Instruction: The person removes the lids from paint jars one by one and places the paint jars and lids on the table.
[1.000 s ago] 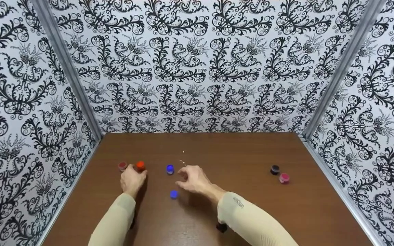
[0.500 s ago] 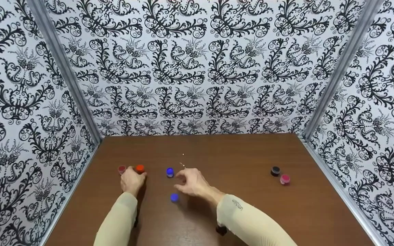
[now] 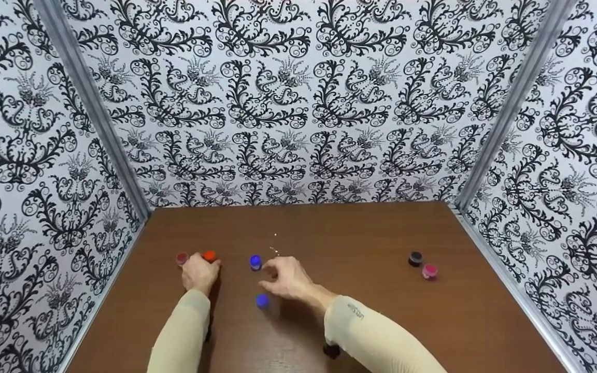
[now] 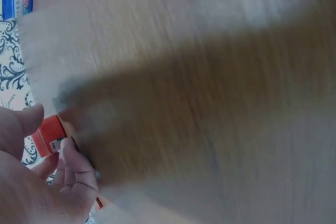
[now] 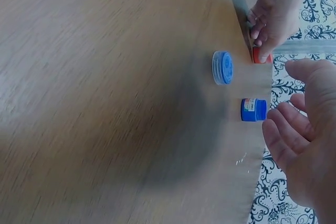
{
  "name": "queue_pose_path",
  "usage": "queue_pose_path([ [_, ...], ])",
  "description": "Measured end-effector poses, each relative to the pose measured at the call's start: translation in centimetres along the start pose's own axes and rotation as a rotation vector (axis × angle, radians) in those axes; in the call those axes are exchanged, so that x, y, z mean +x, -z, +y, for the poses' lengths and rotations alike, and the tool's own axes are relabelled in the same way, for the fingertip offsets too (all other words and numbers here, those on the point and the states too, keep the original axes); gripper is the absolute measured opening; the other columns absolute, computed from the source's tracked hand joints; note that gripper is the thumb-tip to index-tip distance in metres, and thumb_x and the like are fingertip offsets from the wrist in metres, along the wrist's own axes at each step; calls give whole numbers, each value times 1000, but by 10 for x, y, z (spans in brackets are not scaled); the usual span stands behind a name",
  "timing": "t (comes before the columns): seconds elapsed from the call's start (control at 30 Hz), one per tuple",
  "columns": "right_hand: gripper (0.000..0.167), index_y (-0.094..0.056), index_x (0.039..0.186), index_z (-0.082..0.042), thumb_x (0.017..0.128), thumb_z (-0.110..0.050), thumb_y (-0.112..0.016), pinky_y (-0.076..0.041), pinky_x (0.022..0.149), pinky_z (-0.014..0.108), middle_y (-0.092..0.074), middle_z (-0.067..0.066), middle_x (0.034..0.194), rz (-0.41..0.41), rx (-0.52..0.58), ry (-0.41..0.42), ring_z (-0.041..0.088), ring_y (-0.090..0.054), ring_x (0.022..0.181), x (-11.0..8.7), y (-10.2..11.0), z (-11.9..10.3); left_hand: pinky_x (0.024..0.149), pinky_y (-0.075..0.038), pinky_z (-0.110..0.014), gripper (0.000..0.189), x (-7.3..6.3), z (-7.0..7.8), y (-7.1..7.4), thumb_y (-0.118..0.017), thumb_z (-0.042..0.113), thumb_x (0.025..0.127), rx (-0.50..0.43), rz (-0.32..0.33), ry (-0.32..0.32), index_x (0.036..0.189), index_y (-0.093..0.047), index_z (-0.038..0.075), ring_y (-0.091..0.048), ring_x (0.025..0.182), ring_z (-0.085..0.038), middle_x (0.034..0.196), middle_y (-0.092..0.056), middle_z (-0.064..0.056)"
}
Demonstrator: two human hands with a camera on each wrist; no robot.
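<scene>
My left hand (image 3: 200, 274) is at the far left of the table, gripping a small orange-red paint jar (image 4: 48, 136) between thumb and fingers. Its orange top (image 3: 209, 256) shows past the knuckles in the head view. A darker red jar (image 3: 182, 258) stands just left of that hand. My right hand (image 3: 288, 280) holds nothing, its thumb and fingers spread apart in a loose curve. Just beyond its fingertips stands a blue paint jar (image 5: 253, 109) with a label. Nearer to me lies a round blue piece with a clear ribbed side (image 5: 222, 67).
To the right stand a black jar (image 3: 415, 259) and a pink jar (image 3: 430, 271), close together. Small white specks (image 3: 276, 250) lie on the brown table (image 3: 360, 233) beyond my right hand. Patterned walls (image 3: 298, 103) enclose the back and sides.
My left hand has shifted slightly over the orange-red jar, covering more of it. My right hand has moved a little left toward the blue jar. The head view has tilted slightly.
</scene>
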State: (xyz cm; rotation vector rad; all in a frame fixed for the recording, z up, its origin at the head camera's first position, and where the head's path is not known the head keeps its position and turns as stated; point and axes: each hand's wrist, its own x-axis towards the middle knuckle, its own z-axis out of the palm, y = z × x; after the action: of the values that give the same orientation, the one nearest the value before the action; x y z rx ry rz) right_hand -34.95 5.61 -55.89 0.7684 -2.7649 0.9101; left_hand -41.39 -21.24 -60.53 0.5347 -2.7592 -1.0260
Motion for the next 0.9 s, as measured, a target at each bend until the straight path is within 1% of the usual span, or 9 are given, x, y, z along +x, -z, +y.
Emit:
queue_pose_path([
  [0.13, 32, -84, 118, -11, 93, -30, -90, -64, 84, 26, -86, 11, 112, -8, 10, -7, 24, -83, 97, 2, 1, -1, 100, -60, -68, 52, 1, -2, -2, -80, 36, 100, 11, -5, 18, 131, -70, -4, -74, 117, -56, 130, -77, -33],
  [0.23, 34, -84, 119, -8, 94, -29, -89, -64, 85, 26, -86, 12, 115, -17, 23, -11, 30, -83, 100, 3, 1, -2, 97, -61, -69, 51, 2, -3, -4, -80, 37, 100, 18, -5, 28, 132, -70, -3, -74, 115, -56, 130, -77, -32],
  [0.33, 35, -83, 120, -7, 93, -29, -90, -64, 85, 26, -86, 11, 115, -19, 22, -18, 30, -84, 100, 3, 2, -2, 96, -61, -69, 50, 4, -3, -5, -79, 37, 101, 23, 2, 29, 131, -71, -2, -75, 114, -56, 128, -77, -32],
  [0.47, 36, -83, 119, -6, 93, -29, -90, -64, 88, 26, -86, 10, 112, -11, 11, -10, 25, -84, 100, 4, 1, -3, 96, -61, -69, 47, 4, -2, -5, -77, 36, 103, 30, 10, 15, 130, -72, -1, -75, 114, -55, 127, -78, -30],
  [0.57, 35, -84, 118, -7, 92, -29, -91, -65, 90, 26, -87, 9, 110, -3, 9, -4, 20, -83, 98, 4, 0, -2, 95, -61, -69, 47, 4, -4, -5, -76, 36, 104, 36, 17, -7, 130, -72, -3, -75, 114, -55, 127, -78, -30],
  [0.73, 35, -84, 119, -7, 93, -29, -91, -65, 90, 26, -87, 10, 110, -9, 13, -8, 17, -82, 97, 4, 2, -1, 95, -61, -69, 48, 3, -8, -6, -76, 35, 104, 18, 22, -43, 131, -72, -3, -75, 113, -55, 127, -77, -31],
  [0.9, 33, -84, 118, -10, 93, -29, -91, -65, 89, 26, -87, 10, 111, -10, 21, -15, 12, -80, 96, 3, 3, 0, 96, -60, -70, 46, 2, -12, -6, -78, 34, 102, -8, 44, -86, 126, -72, -5, -75, 109, -55, 122, -78, -32],
])
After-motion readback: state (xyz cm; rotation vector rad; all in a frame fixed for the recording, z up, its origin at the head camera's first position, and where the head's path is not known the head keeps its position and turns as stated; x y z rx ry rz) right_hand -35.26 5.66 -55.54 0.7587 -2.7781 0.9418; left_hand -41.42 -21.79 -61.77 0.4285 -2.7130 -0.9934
